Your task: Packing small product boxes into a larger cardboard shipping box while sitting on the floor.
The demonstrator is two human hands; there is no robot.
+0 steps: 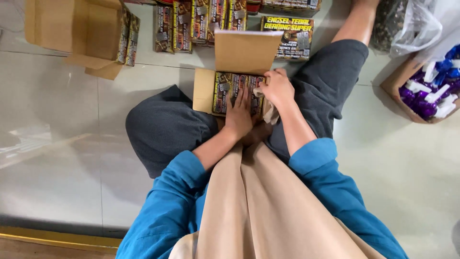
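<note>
Person seated on pale tiled floor (57,144), open cardboard box (203,88) between the knees with flap up, packed with yellow-and-black printed packs (229,86). Left hand (238,115) lies flat on the packs, fingers (242,98) straight and close together, clamped on nothing; right hand (278,88) at the box's right edge, fingers curled shut on a crumpled beige cloth (270,112). More such packs (179,26) stand in a row beyond, second open carton (72,29) far left, box of purple spray bottles (431,91) right.
</note>
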